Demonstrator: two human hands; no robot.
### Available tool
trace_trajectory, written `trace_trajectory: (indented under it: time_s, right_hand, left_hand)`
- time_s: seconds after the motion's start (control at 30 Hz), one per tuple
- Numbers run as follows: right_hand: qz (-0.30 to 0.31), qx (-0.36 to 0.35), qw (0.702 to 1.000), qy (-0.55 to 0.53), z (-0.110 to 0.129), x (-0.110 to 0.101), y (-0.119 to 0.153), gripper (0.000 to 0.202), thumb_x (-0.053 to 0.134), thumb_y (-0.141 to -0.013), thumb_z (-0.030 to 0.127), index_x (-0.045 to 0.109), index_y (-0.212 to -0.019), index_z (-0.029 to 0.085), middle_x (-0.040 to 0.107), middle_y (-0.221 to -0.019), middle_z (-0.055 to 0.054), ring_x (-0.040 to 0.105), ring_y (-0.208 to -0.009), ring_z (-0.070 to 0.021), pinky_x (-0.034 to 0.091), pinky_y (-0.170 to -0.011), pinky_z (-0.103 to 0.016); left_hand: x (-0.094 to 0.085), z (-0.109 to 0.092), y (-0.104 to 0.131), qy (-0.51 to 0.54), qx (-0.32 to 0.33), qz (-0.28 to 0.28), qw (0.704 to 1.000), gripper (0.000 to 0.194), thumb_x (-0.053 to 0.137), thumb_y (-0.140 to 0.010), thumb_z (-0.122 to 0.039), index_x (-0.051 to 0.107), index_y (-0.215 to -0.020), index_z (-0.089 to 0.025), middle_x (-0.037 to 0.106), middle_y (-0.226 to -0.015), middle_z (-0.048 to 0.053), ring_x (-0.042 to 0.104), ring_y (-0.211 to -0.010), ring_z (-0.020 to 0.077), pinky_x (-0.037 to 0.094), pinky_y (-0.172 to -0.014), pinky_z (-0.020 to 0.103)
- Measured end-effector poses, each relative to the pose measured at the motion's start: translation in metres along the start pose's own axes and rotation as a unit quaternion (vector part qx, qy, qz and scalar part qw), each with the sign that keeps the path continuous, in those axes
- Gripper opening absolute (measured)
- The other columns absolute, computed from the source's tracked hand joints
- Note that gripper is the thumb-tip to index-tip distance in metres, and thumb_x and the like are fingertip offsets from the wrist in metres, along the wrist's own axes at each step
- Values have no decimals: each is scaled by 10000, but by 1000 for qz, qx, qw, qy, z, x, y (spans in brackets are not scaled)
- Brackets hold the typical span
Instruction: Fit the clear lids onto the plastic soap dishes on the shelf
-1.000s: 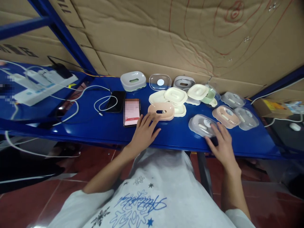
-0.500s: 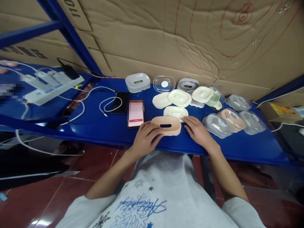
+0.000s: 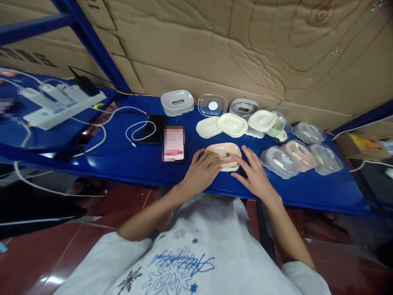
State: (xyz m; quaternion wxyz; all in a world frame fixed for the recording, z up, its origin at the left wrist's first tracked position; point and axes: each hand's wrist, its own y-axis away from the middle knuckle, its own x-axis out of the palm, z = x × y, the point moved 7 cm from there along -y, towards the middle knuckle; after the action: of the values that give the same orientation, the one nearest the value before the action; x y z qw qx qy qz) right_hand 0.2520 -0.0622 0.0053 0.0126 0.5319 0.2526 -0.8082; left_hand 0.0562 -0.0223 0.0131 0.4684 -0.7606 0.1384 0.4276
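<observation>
In front of me a pink soap dish [image 3: 232,150] with a slot in its middle sits on a cream plastic piece [image 3: 229,169], whose edge shows beneath it. My left hand [image 3: 202,170] grips the dish from the left, fingers reaching across its slot. On the right side my right hand [image 3: 253,172] has its fingers spread, the tips at the dish's edge. Behind lie several loose cream pieces, among them an oval one [image 3: 232,125]. Gray [image 3: 281,161] and pink [image 3: 299,155] soap boxes under clear covers stand to the right.
At the back stand a pale gray dish [image 3: 177,104], a clear lid [image 3: 212,105] with a round white label and a darker gray dish [image 3: 242,107]. Left are a lit phone [image 3: 173,143], a dark phone [image 3: 156,129] with a white cable and a power strip [image 3: 64,108]. Cardboard [image 3: 184,41] walls the back.
The pink dish has moved right, onto the cream piece that lay behind it. My left hand moved with it; my right hand's fingers have spread and come to the dish's right edge.
</observation>
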Motion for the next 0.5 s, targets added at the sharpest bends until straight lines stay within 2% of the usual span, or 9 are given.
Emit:
trace_trajectory:
  time_s: [0.1, 0.2, 0.27, 0.37, 0.5]
  right_hand:
    - [19, -34, 998, 46, 3, 5, -6, 562, 595, -1076, 391, 467, -1618, 313, 435, -1708, -124, 417, -1581, -342, 403, -1271, -605]
    - [-4, -49, 996, 68, 5, 6, -6, 436, 604, -1074, 358, 595, -1498, 261, 589, -1574, -143, 524, -1494, -329, 437, -1235, -580]
    - [-11, -53, 996, 70, 6, 7, -5, 370, 605, -1074, 352, 648, -1427, 248, 665, -1464, -142, 570, -1442, -321, 445, -1222, -574]
    - [-5, -49, 997, 51, 6, 10, -2, 336, 572, -1089, 347, 670, -1395, 250, 705, -1377, -131, 609, -1394, -303, 460, -1217, -560]
    - [-5, -33, 999, 30, 5, 12, -1, 338, 540, -1098, 345, 677, -1393, 252, 686, -1396, -140, 591, -1414, -313, 500, -1180, -550]
  left_hand:
    - [6, 4, 0, 6, -9, 48, 999, 211, 624, -1072, -277, 672, -1267, -212, 719, -1306, 107, 660, -1297, 299, 417, -1216, 585]
    - [11, 8, 2, 41, -10, 87, 995, 339, 676, -1044, -313, 631, -1357, -192, 672, -1408, 136, 594, -1408, 309, 474, -1204, 529]
    - [15, 10, 3, 57, -8, 100, 993, 339, 676, -1042, -294, 630, -1359, -183, 660, -1432, 145, 568, -1445, 305, 505, -1186, 496]
    - [19, 11, 5, 70, 0, 102, 992, 260, 647, -1056, -261, 656, -1302, -177, 676, -1427, 143, 564, -1461, 298, 497, -1201, 502]
    - [14, 16, 0, 84, 18, 113, 990, 229, 586, -1088, -271, 688, -1283, -207, 696, -1438, 115, 612, -1419, 267, 457, -1229, 519]
